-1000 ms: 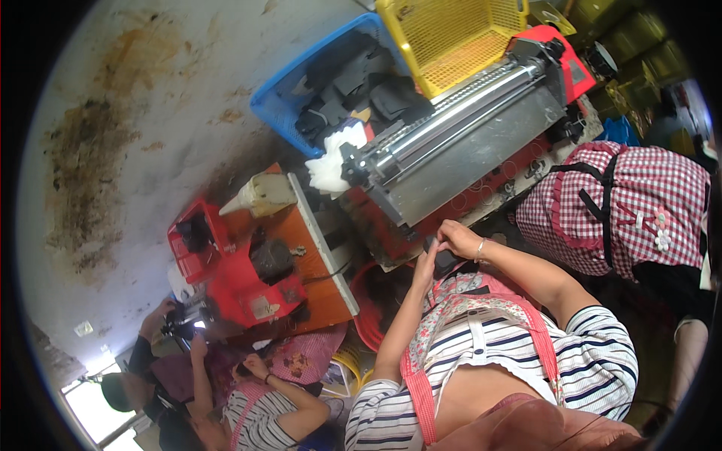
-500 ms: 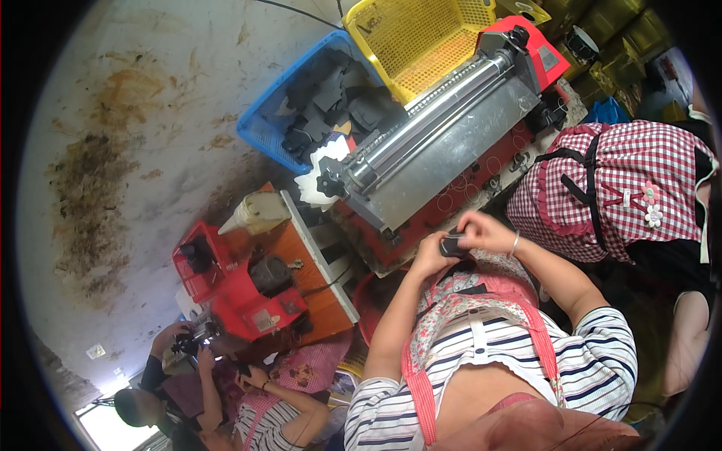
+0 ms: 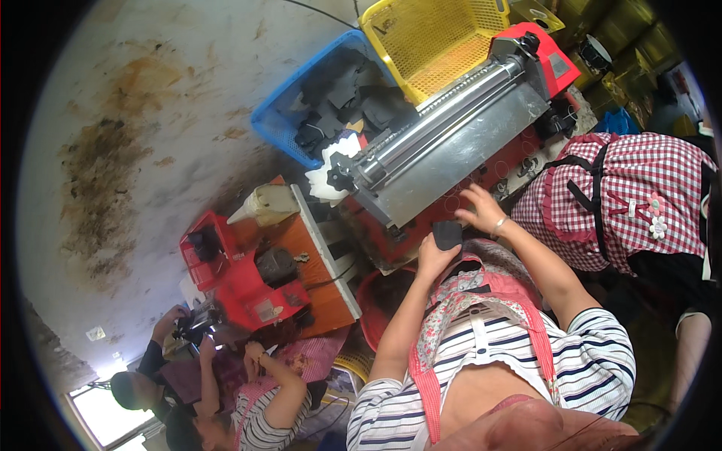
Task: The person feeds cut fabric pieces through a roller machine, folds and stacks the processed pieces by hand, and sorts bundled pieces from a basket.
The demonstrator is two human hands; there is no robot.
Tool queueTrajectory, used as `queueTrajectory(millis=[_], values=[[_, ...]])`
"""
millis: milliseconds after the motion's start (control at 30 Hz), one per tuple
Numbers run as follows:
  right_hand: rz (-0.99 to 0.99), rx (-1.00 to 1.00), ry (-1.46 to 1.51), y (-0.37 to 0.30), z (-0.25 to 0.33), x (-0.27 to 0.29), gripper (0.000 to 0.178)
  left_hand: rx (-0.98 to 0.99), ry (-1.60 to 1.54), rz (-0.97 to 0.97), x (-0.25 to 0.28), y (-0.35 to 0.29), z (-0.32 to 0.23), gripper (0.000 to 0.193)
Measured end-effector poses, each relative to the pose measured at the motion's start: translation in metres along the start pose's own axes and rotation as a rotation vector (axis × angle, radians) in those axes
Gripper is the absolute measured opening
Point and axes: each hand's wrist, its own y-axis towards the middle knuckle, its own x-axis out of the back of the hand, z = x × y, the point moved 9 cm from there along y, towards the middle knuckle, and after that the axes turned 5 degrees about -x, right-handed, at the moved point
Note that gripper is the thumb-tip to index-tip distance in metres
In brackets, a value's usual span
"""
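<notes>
My left hand (image 3: 436, 258) is closed on a black flat rectangular piece (image 3: 447, 234), held upright at my waist in front of the pink apron. Whether it is one piece or a thin stack, I cannot tell. Just right of it, my right hand (image 3: 481, 210) is raised with its fingers apart and nothing visible in them. Beyond both hands stands a red machine with long steel rollers (image 3: 444, 113) and a sloping metal plate (image 3: 462, 146).
Behind the machine, a blue basket (image 3: 263, 120) holds dark scraps beside a yellow basket (image 3: 421, 71). A red machine (image 3: 259, 289) sits on a wooden table (image 3: 323, 263) at left. A co-worker in a checked apron (image 3: 602, 203) is close at right; others work at lower left.
My right hand has come away from the black piece and opened. The piece now stands upright and more exposed in my left hand. The view has shifted slightly.
</notes>
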Motion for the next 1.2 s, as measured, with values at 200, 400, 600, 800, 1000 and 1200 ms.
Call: queueTrajectory(millis=[200, 400, 600, 800, 1000, 1200], values=[[0.333, -0.103, 0.334, -0.039, 0.035, -0.022, 0.049, -0.108, -0.085, 0.058, 0.003, -0.009, -0.034, 0.063], [0.351, -0.287, 0.613, -0.040, 0.015, -0.038, 0.047, -0.220, -0.209, 0.121, -0.003, -0.017, -0.013, 0.080], [0.482, -0.424, 0.862, -0.040, 0.017, -0.051, 0.039, -0.007, -0.756, 0.171, -0.013, -0.028, 0.017, 0.056], [0.503, -0.521, 0.959, -0.044, 0.020, -0.061, 0.033, 0.082, -0.900, 0.167, 0.001, -0.034, 0.015, 0.045], [0.399, -0.507, 0.938, -0.046, 0.001, -0.055, 0.031, 0.149, -0.923, 0.198, -0.004, -0.030, 0.025, 0.035], [0.145, 0.033, 0.572, -0.037, 0.004, -0.053, 0.041, 0.084, -0.423, -0.027, 0.018, -0.025, 0.109, 0.036]])
